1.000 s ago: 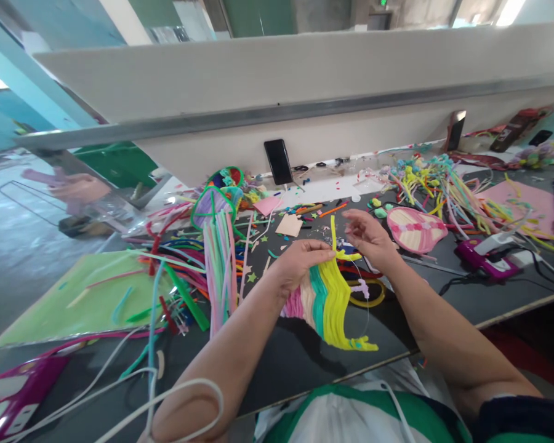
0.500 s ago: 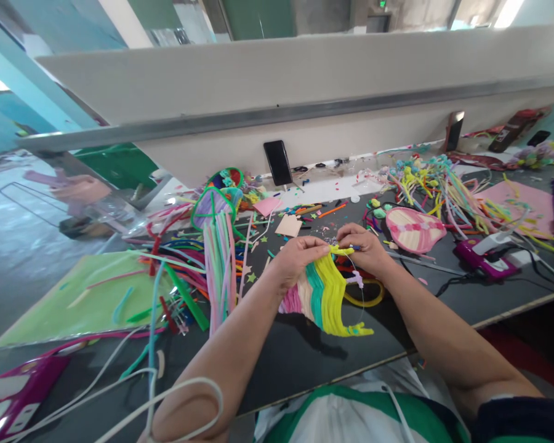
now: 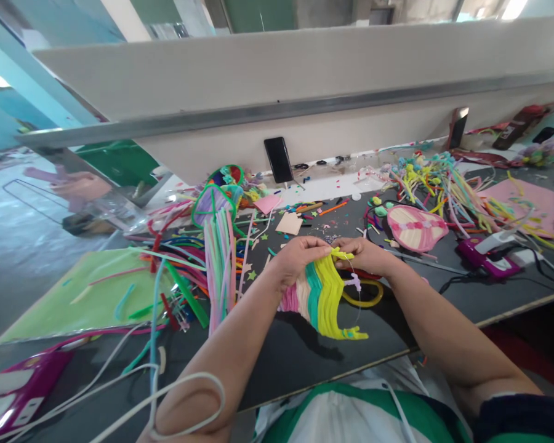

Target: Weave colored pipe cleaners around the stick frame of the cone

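Between my hands, over the dark table, hangs a striped pipe-cleaner piece (image 3: pixel 329 301) in pink, cream, teal and yellow. My left hand (image 3: pixel 300 258) pinches its upper yellow edge. Bent fingers of my right hand (image 3: pixel 357 253) meet the right end of that same edge, close to my left fingertips. A thin clear thread with a small lilac piece (image 3: pixel 353 282) hangs at the right side. Beneath my right hand lie yellow-handled scissors (image 3: pixel 367 300), partly hidden.
A phone (image 3: pixel 279 160) leans on the white partition (image 3: pixel 240 144). Pipe-cleaner bundles (image 3: pixel 219 264) lie left, with a green sheet (image 3: pixel 80 295). To the right are a pink oval piece (image 3: pixel 415 229) and a purple power strip (image 3: pixel 487 258). White cables cross the left front.
My right fingers have come lower and closer around the yellow edge. The dark blue item seen beside them is no longer visible. The striped piece has swung slightly left.
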Motion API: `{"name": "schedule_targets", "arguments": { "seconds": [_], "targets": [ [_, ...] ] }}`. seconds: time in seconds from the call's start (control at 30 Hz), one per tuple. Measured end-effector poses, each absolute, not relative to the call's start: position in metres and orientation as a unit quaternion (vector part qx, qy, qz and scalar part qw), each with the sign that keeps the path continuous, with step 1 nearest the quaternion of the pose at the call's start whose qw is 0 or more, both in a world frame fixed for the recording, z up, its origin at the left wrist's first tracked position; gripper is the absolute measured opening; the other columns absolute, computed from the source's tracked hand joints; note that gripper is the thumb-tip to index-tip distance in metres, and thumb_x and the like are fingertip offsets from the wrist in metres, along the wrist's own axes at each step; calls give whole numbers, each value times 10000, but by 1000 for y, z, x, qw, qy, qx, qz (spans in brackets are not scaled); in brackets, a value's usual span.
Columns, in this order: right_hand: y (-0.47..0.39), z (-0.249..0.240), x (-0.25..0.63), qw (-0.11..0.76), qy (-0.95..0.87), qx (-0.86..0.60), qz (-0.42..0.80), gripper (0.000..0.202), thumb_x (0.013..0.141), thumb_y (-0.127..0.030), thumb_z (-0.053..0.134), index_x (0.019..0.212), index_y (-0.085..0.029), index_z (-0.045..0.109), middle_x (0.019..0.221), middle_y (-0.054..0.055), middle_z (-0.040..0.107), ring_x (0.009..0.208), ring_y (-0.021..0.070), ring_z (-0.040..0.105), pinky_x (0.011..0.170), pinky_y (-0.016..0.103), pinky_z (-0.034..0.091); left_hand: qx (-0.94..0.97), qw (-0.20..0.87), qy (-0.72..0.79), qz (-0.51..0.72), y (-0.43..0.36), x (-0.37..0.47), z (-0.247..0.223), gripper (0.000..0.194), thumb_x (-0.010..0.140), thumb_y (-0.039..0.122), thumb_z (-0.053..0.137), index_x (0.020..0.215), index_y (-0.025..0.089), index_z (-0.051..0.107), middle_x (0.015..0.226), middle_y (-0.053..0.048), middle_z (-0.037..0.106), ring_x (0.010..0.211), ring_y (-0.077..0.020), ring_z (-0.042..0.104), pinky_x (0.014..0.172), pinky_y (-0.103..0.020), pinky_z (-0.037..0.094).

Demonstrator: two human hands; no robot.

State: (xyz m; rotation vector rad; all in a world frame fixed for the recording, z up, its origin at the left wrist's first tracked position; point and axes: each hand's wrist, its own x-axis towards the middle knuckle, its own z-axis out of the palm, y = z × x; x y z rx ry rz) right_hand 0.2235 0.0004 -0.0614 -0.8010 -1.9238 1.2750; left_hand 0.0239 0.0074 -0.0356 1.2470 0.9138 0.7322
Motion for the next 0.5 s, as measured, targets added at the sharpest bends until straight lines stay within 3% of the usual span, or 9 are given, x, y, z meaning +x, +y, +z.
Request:
{"name": "schedule_targets", "arguments": {
  "seconds": [0.07, 0.17, 0.27, 0.37, 0.5],
  "targets": [
    [1, -59, 228, 326, -760, -326, 459, 153, 775, -292, 670, 883, -195, 718, 896, 27, 617, 828, 158, 574, 780, 296, 450, 525, 675, 410, 317, 11, 22, -36, 289, 584, 340, 808, 772, 142, 715, 697, -31, 677, 626, -130, 591, 644, -261, 453],
    [0, -56, 233, 437, -713, -389, 387, 301, 826, -253, 585, 1121, -235, 639, 1027, 44, 627, 897, 177, 584, 805, 323, 462, 497, 671, 429, 345, 17, 19, -38, 311, 551, 336, 823, 756, 132, 711, 693, -42, 673, 630, -142, 595, 649, -274, 460],
    [-8, -49, 234, 546, -694, -400, 245, 222, 859, -252, 527, 1026, -232, 673, 1119, 70, 582, 1023, 209, 551, 893, 371, 434, 505, 617, 454, 398, 24, 16, -41, 292, 558, 342, 811, 729, 128, 708, 688, -35, 663, 639, -132, 579, 654, -259, 444],
    [-19, -42, 227, 492, -773, -382, 118, 215, 862, -259, 521, 909, -232, 729, 1154, 78, 550, 1108, 248, 496, 984, 441, 358, 541, 548, 471, 430, 26, 14, -45, 276, 639, 377, 745, 754, 129, 708, 649, -10, 633, 610, -111, 539, 634, -239, 414],
    [-27, -43, 212, 378, -819, -432, 6, 246, 874, -278, 511, 992, -265, 726, 1322, 59, 500, 1169, 298, 411, 1014, 510, 280, 598, 457, 492, 438, 19, 18, -45, 300, 738, 405, 637, 844, 135, 714, 661, -1, 623, 598, -110, 513, 594, -230, 388]
  ]
}}
